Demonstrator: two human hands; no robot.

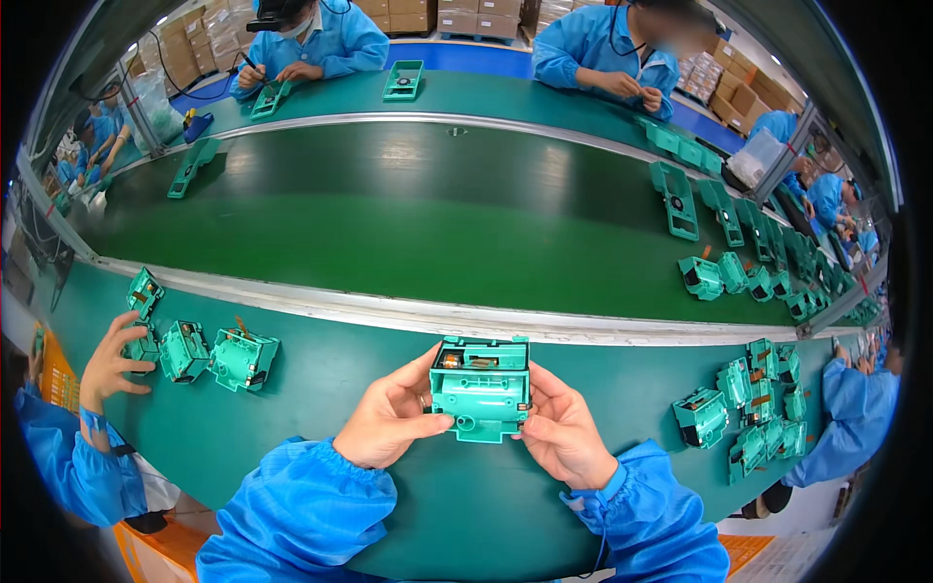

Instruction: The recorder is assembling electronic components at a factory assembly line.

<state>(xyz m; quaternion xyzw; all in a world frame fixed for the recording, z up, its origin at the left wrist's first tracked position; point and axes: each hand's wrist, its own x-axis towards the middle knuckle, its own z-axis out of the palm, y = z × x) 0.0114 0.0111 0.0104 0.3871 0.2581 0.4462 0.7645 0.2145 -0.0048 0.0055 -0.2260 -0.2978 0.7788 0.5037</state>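
Pinched between our left hand (391, 413) and right hand (571, 435), both closed on its ends, the housing (480, 394) is before us over the table (457, 505), looking light, stiff and slick, so we'd best hold those end walls, off the likely fragile coppery part (452, 360).

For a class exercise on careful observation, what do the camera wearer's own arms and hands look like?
The left sleeve and right sleeve are bright blue, loose and wrinkled, with gathered cuffs. The left hand and right hand wear no gloves. A blue band shows at the right wrist, with a thin dark cord below it.
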